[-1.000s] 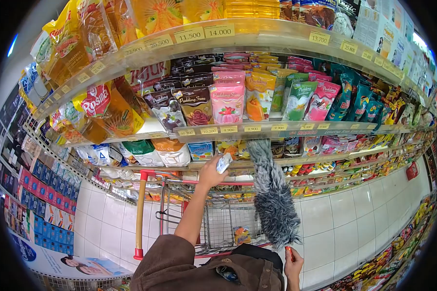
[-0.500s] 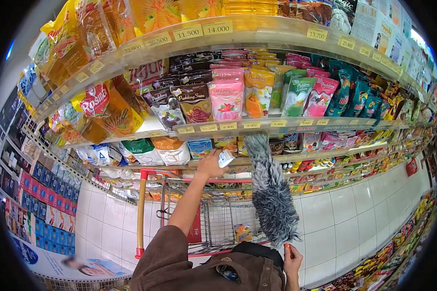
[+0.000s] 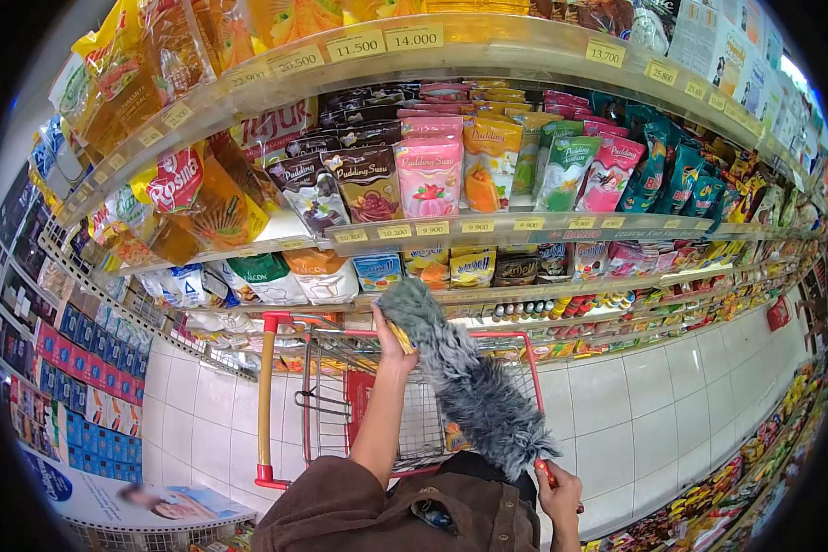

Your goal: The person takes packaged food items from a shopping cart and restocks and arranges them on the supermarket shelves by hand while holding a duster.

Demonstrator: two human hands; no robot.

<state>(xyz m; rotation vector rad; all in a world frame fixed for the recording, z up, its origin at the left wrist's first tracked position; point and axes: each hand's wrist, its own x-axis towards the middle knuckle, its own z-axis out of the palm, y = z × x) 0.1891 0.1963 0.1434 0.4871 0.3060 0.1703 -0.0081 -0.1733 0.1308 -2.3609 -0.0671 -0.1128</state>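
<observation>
A fluffy grey duster point(image 3: 474, 382) slants from below the pudding shelf down to the lower right. My right hand point(image 3: 559, 489) is wrapped round its red handle point(image 3: 546, 473). Left of the duster's upper end, my left hand point(image 3: 394, 342) holds a small yellow packet point(image 3: 401, 338), partly hidden by the fingers and the duster, whose fluff touches or nearly touches this hand. Beneath my hands stands a wire shopping cart point(image 3: 535, 373) with red edges, a yellowish handle bar and an orange packet point(image 3: 455, 436) inside.
Pudding pouches point(image 3: 429, 179) stand on the shelf ahead, with smaller packets point(image 3: 472, 267) and flour bags point(image 3: 322, 276) on the one below. Oil pouches point(image 3: 175, 184) lean at the left. Price labels line the shelf edge point(image 3: 488, 226). More stocked shelves stand at the lower right.
The duster's upper end has swung left and down towards my left hand. My left hand has dropped slightly, and a yellow packet side shows where a white one did. My right hand shows more of the red handle.
</observation>
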